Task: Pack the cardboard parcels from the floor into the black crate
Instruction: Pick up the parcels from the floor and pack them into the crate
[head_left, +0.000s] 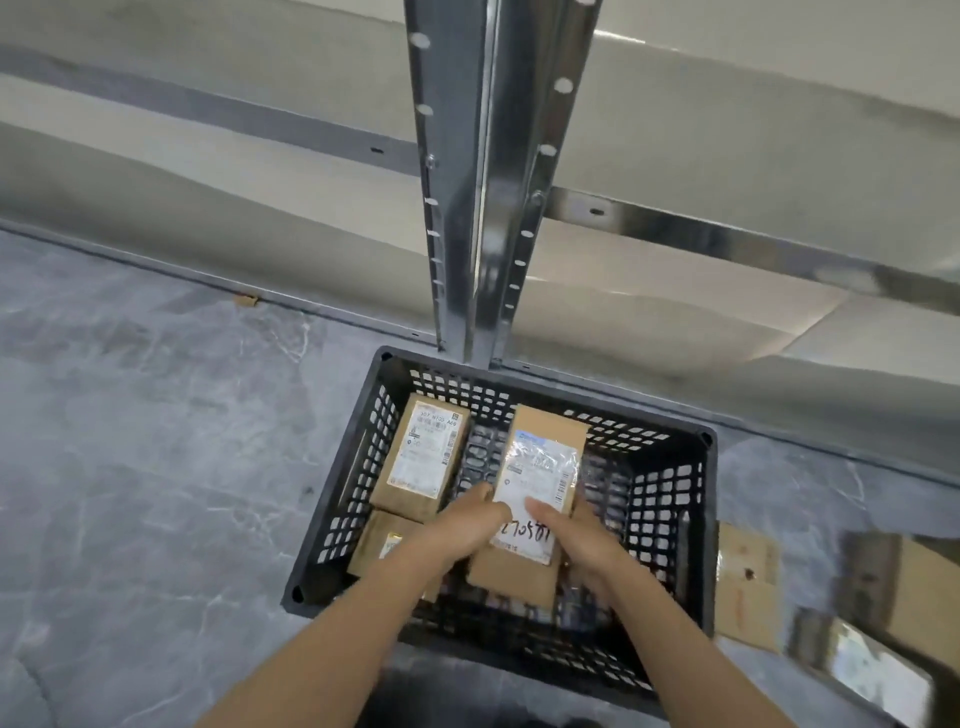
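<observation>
Two hands are down inside the black crate (691, 525), both on the same cardboard parcel (524, 519), the long one with a white label under clear tape and some handwritten digits on it. From the head cam, the left hand (462, 525) grips the parcel's left edge with fingers curled round it, and the right hand (576, 540) presses on the label side with the thumb on top, so both are clamped on that parcel. It sits tilted roughly in the middle of the crate. A second labelled parcel (421, 457) lies flat by the left wall, and a third one (379, 545) peeks out under the left wrist. More cardboard boxes (748, 587) sit on the grey floor (130, 415) just right of the crate, blurry. A metal shelf post (467, 182) stands right behind the crate.
</observation>
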